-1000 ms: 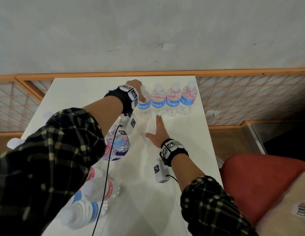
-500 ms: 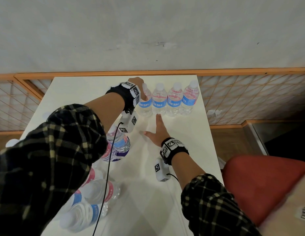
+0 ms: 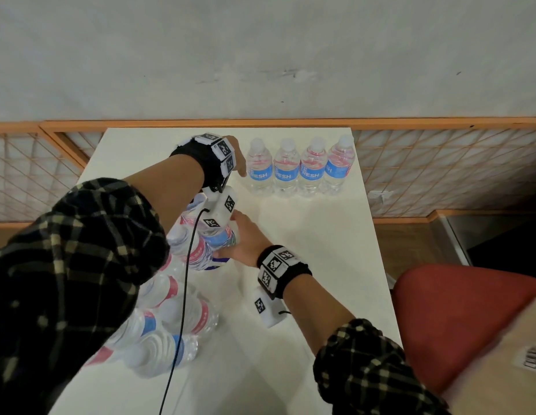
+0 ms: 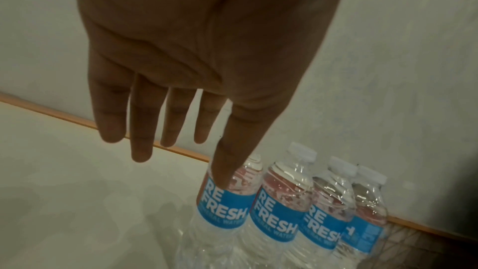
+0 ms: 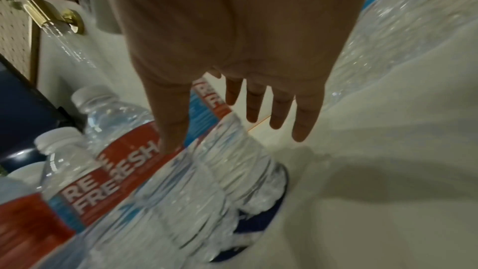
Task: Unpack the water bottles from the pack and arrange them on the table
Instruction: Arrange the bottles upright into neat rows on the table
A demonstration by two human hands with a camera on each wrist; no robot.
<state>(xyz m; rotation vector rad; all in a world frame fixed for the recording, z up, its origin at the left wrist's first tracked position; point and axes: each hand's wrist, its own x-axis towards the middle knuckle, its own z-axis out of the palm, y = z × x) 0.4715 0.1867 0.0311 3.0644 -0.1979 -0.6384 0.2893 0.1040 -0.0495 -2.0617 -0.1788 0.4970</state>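
Four water bottles (image 3: 299, 172) with blue labels stand upright in a row at the far right of the white table (image 3: 305, 250). My left hand (image 3: 238, 157) hovers just left of the row's leftmost bottle (image 4: 225, 208), fingers (image 4: 139, 130) straight, holding nothing. The torn pack (image 3: 177, 295), with several bottles lying in it, sits near left, partly hidden by my left arm. My right hand (image 3: 243, 244) reaches to the pack's nearest bottle (image 5: 181, 171). Its thumb (image 5: 170, 130) rests on the red label; the fingers stay straight.
A red chair (image 3: 455, 319) and a cardboard box (image 3: 506, 369) stand at the near right, beside the table. An orange lattice rail (image 3: 440, 163) and a grey wall run behind the far edge. Bare tabletop lies between the row and the pack.
My left hand has let go of the leftmost bottle in the row and drawn back to the left. My right hand has left the tabletop and moved left onto the pack.
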